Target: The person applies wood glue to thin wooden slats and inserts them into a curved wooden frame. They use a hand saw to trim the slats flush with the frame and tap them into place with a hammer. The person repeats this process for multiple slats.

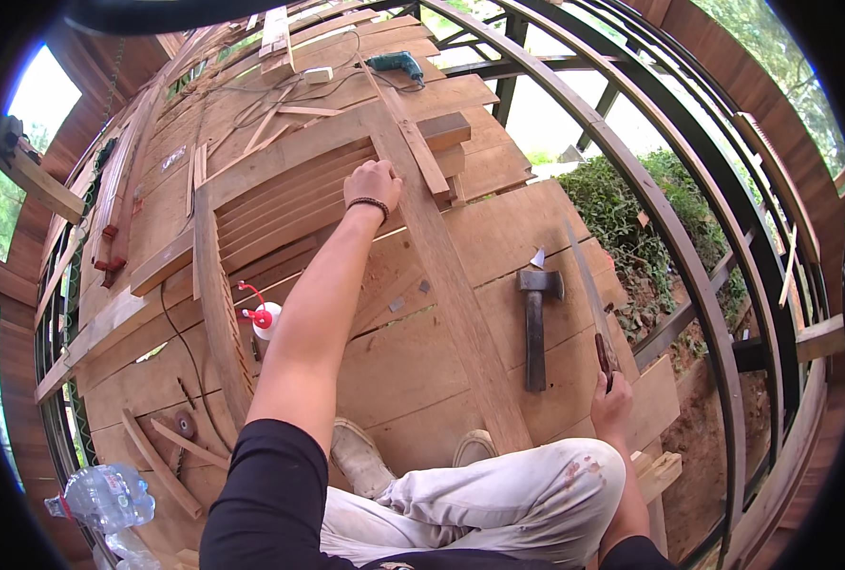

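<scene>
A wooden louvre frame (441, 252) lies in front of me, with several thin slats (294, 204) set across its far part. My left hand (375, 183) is closed in a fist at the right end of the slats, beside the frame's right side piece. Whatever its fingers hold is hidden. Low on the right, my right hand (612, 404) grips the dark handle of a long-bladed knife (588, 285), whose blade points away from me. A hatchet (534, 328) with a dark handle lies between the frame and the knife. Inside the frame rests a white glue bottle (264, 321) with a red cap.
A teal power drill (396, 66) and cords lie at the far side. Wooden strips (123, 204) are stacked at left. A clear plastic bottle (109, 499) stands near lower left. Dark metal rails (669, 228) edge the plank platform on the right, with plants and soil below.
</scene>
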A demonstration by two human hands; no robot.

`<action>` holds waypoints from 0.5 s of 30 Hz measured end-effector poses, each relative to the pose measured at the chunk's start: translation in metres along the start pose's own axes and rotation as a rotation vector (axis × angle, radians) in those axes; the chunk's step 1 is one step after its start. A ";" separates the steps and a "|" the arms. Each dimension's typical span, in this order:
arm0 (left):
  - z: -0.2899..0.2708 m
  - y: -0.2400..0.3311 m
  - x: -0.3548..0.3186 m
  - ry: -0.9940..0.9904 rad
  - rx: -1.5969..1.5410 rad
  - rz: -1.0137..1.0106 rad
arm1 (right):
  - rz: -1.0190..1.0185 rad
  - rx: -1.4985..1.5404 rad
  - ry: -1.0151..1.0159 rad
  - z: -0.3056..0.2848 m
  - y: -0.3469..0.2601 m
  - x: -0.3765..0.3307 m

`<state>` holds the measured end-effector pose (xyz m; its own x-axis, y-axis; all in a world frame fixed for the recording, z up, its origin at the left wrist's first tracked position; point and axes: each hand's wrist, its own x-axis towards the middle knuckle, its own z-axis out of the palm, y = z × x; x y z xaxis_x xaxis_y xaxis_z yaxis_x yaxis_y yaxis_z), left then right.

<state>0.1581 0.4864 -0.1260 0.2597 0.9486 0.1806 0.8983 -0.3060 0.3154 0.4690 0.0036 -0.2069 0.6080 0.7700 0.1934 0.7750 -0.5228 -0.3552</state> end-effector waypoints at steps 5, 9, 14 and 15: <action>0.001 -0.013 -0.017 0.281 -0.225 0.020 | 0.019 -0.048 -0.031 0.042 0.037 -0.022; 0.006 0.001 -0.139 0.197 -0.339 0.386 | -0.018 -0.177 -0.116 0.058 0.049 -0.039; -0.060 -0.047 -0.283 -1.006 -0.127 0.214 | -0.060 -0.113 -0.101 0.041 0.042 -0.040; -0.077 -0.072 -0.295 -1.059 -0.066 0.177 | -0.016 -0.055 -0.123 0.030 0.038 -0.031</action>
<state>-0.0105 0.2221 -0.1298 0.5872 0.4681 -0.6603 0.8054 -0.4193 0.4190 0.4740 -0.0291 -0.2542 0.5725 0.8156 0.0842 0.7948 -0.5268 -0.3012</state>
